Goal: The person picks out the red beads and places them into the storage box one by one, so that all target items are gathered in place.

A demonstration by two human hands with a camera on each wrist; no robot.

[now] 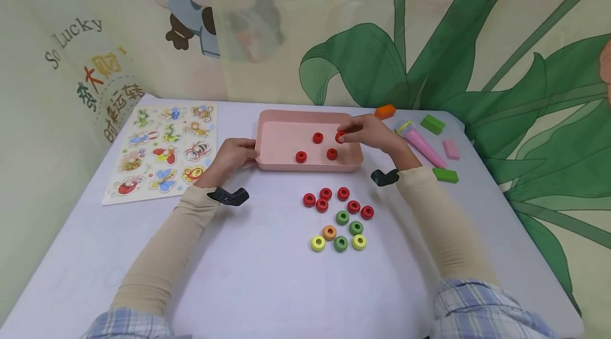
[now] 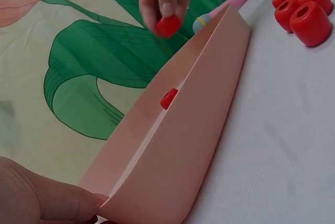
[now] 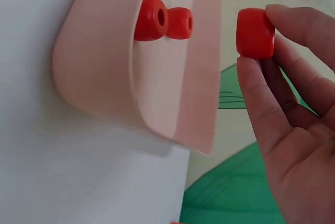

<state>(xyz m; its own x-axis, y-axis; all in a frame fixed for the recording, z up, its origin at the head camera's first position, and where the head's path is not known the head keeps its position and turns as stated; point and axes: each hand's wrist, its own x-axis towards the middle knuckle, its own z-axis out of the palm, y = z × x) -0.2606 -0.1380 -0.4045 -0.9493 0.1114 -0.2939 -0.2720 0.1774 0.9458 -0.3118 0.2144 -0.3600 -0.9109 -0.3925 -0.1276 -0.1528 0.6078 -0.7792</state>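
The right hand (image 1: 369, 132) pinches a red bead (image 3: 255, 33) over the pink tray (image 1: 286, 165), its hole axis lying roughly level. The left hand (image 1: 232, 154) grips the tray's left end.

The tray (image 1: 286, 119) sits mid-table. Three rings (image 1: 317, 149) lie in the tray. The left hand (image 1: 232, 154) is at the tray's left wall; the right hand (image 1: 369, 132) is over its right end with a ring (image 1: 339, 137). Before the tray lies a ring cluster (image 1: 338, 218). Left of the tray lies a puzzle board (image 1: 164, 150); right of it, a microphone (image 1: 419, 140) and blocks (image 1: 439, 142).
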